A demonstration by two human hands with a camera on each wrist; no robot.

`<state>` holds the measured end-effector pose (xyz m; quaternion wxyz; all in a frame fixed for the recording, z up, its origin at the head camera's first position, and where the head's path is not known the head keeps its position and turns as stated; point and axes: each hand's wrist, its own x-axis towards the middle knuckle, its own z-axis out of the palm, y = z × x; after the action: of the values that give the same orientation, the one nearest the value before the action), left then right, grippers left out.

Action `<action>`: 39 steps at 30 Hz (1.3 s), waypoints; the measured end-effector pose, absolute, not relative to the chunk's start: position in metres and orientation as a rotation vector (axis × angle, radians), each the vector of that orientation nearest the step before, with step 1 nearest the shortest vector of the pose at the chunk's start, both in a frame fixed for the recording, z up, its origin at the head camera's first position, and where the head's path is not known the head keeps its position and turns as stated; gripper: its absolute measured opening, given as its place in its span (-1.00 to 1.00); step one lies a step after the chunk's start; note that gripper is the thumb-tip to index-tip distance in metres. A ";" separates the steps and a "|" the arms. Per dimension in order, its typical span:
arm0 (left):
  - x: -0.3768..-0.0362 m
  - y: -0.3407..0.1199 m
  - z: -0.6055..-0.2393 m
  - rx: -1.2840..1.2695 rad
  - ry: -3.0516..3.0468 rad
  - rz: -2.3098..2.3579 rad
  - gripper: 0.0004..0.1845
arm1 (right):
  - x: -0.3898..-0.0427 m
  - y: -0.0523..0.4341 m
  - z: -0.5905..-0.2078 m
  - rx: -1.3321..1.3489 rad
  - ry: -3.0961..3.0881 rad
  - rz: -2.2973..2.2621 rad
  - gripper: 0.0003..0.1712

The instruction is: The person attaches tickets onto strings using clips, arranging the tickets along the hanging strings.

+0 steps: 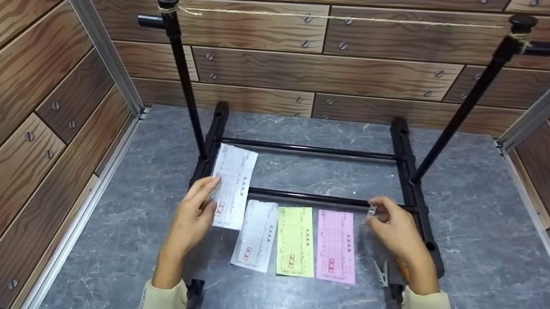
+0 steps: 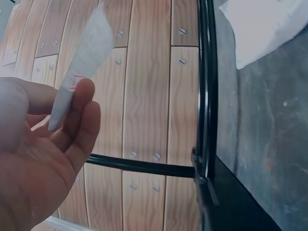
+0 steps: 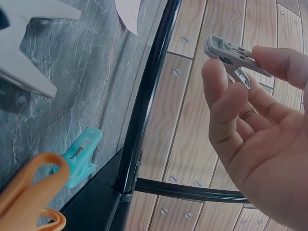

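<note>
In the head view my left hand (image 1: 192, 222) pinches a white printed paper slip (image 1: 233, 185) by its left side, thumb against fingers. The left wrist view catches this slip (image 2: 91, 43) nearly edge-on, raised off the surface. My right hand (image 1: 400, 235) holds a small grey clothespin (image 3: 228, 55) between thumb and fingertips, off to the right of the papers. Three more slips lie in a row on the grey marbled surface: white (image 1: 255, 235), yellow (image 1: 296, 241) and pink (image 1: 336, 247).
A black rack has a floor frame (image 1: 301, 196) and two uprights (image 1: 469, 97), with a thin string (image 1: 267, 13) tied between their tops. By the right forearm lie a white clothespin (image 1: 383, 274), a teal clothespin (image 3: 79, 161) and an orange clip (image 3: 38, 187). Wood-patterned walls (image 1: 261, 29) enclose the surface.
</note>
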<state>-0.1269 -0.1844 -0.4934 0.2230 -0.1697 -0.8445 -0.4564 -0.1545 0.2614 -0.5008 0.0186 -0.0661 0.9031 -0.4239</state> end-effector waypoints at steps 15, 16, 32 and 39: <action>-0.150 -0.179 -0.465 -0.596 -2.087 -1.475 -0.37 | -0.155 0.262 -0.500 -0.223 2.841 -1.366 -0.58; -0.150 -0.179 -0.464 -0.595 -2.082 -1.493 -0.37 | -0.155 0.262 -0.500 -0.222 2.840 -1.367 -0.58; -0.160 -0.172 -0.444 -0.628 -1.953 -1.597 -0.38 | -0.150 0.261 -0.493 -0.128 2.617 -1.636 -0.60; -0.165 -0.170 -0.437 -0.661 -1.931 -1.568 -0.40 | -0.150 0.262 -0.493 -0.346 2.309 -1.990 -0.61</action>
<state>-0.1652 -0.1700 -0.4372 0.2801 -0.2466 -0.7204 -0.5847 -0.1502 0.2623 -0.4935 0.0371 -0.1126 0.7522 -0.6482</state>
